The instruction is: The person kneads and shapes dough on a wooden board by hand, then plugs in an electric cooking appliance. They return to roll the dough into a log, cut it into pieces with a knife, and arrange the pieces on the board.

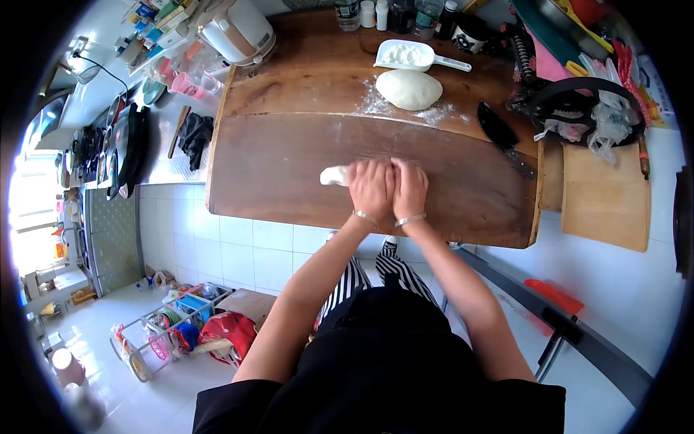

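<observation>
My left hand (371,189) and my right hand (410,189) are side by side on the wooden board, thumbs close together and fingers curled downward. A pale piece of dough (333,176) sticks out to the left from under my left hand. The rest of that piece is hidden beneath my hands. Farther back, a large smooth lump of dough (409,90) sits among scattered white flour (374,100). Right behind that lump is a white scoop (450,62) with flour in it.
On the board's right side lies a black cleaver (497,128). Bottles (428,16) and jars line the back edge, with a white kettle (237,32) at back left. A black-rimmed container (587,108) and a light cutting board (607,195) are at the right.
</observation>
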Demonstrator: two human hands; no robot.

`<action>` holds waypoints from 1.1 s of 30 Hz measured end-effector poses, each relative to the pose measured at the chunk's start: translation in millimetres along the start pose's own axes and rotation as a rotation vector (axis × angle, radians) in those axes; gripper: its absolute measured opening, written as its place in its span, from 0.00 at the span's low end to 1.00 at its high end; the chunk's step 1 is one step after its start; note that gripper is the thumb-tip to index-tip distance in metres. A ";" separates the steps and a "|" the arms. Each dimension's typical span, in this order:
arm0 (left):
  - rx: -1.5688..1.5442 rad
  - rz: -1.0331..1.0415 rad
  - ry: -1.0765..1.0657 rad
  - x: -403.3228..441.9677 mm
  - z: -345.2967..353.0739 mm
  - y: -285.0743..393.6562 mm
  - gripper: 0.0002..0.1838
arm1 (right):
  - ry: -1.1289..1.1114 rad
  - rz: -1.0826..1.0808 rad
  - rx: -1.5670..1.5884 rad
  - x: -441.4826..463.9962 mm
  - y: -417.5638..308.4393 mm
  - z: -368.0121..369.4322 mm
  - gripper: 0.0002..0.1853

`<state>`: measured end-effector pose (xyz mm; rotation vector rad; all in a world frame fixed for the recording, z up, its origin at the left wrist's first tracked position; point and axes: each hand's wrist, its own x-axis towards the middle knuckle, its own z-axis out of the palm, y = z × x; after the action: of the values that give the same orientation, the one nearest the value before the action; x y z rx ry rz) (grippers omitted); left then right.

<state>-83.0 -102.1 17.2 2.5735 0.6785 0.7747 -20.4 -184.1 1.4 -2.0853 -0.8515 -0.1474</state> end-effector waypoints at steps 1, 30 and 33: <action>-0.015 0.104 0.167 -16.2 10.2 -2.6 0.10 | 0.020 -0.101 -0.071 -16.2 5.4 -0.4 0.13; 0.093 0.162 -0.010 47.8 -13.0 -81.5 0.10 | 0.158 -0.229 -0.233 34.0 -48.7 54.8 0.06; -0.015 0.252 0.152 57.6 2.8 -96.8 0.09 | 0.101 -0.266 -0.216 47.1 -29.0 70.8 0.07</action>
<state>-71.8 7.5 -6.5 2.6369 0.3920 1.0590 -16.2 -94.6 -5.1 -2.1328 -1.0875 -0.5026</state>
